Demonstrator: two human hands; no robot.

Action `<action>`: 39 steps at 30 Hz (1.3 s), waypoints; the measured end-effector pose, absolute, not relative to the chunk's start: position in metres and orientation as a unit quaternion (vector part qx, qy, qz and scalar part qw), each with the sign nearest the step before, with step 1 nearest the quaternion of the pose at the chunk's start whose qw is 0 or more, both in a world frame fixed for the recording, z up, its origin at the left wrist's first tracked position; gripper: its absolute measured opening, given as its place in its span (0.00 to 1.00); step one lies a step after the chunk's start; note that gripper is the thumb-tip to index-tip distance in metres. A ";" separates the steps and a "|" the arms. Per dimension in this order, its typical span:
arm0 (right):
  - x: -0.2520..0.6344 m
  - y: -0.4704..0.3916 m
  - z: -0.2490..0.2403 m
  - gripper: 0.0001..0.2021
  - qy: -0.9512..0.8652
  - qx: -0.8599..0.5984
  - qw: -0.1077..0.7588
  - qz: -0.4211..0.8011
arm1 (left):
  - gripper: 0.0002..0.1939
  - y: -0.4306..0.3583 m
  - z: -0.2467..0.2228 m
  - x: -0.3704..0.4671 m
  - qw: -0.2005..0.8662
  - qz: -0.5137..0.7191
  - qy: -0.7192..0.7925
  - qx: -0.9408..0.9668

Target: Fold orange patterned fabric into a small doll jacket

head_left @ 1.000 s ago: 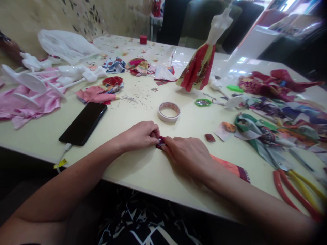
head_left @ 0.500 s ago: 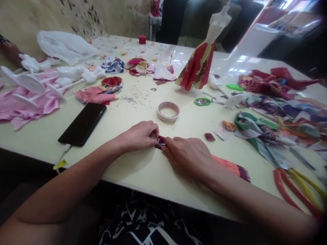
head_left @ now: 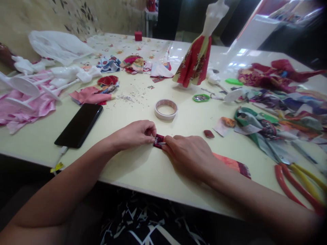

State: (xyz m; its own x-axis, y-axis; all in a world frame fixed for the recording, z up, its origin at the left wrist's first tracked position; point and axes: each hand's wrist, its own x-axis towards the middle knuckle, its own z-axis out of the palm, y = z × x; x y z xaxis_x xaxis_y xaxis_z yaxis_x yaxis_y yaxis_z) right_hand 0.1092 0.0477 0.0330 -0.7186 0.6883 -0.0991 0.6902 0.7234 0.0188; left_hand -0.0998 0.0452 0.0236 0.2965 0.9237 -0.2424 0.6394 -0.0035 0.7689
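My left hand (head_left: 136, 134) is closed, thumb and forefinger pinching the left edge of a small dark red patterned fabric piece (head_left: 159, 137). My right hand (head_left: 190, 151) is closed over the piece's right end and presses it to the table. A thin whitish sliver shows by the right fingertips, too small to name. From beneath the right wrist comes an orange-red cloth strip (head_left: 230, 163) with a dark fringed end; whether it joins the piece is hidden. Just beyond the hands lies a roll of tape (head_left: 166, 115). A small dark red object (head_left: 208, 133) rests to the right.
A black phone (head_left: 79, 126) on a cable lies left, near white doll stands (head_left: 25, 85) on pink cloth. A mannequin (head_left: 195, 61) in a red-and-gold skirt stands behind. Scissors (head_left: 283, 163) and fabric scraps (head_left: 288, 112) cover the right. Loose beads and a green tray (head_left: 201, 98) lie mid-table.
The left fingertips have drawn slightly leftward, and more of the dark red fabric shows between the hands. The whole view has shifted a little.
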 end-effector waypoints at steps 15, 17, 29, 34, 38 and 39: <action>0.109 0.049 0.035 0.11 0.924 0.374 0.070 -0.024 | 0.04 0.048 0.018 -0.091 0.333 0.157 0.596 0.714; 0.109 0.049 0.034 0.11 0.924 0.375 0.066 -0.024 | 0.04 0.049 0.018 -0.090 0.313 0.150 0.590 0.729; 0.114 0.050 0.034 0.14 0.926 0.374 0.054 -0.004 | 0.05 0.049 0.023 -0.097 0.404 0.166 0.574 0.693; 0.115 0.049 0.033 0.13 0.931 0.363 0.034 -0.006 | 0.07 0.048 0.030 -0.100 0.419 0.200 0.596 0.655; 0.116 0.048 0.032 0.12 0.931 0.364 0.017 -0.007 | 0.10 0.048 0.025 -0.098 0.413 0.181 0.578 0.680; 0.117 0.048 0.032 0.12 0.931 0.365 0.013 -0.007 | 0.10 0.047 0.024 -0.098 0.403 0.170 0.571 0.694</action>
State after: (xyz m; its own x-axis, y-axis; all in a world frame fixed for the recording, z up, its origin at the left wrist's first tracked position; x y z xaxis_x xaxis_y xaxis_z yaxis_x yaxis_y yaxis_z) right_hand 0.1165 0.0482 0.0320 -0.7334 0.6792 -0.0293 0.6795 0.7336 -0.0028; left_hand -0.0980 0.0473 0.0239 0.2897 0.9304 -0.2248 0.6560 -0.0220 0.7544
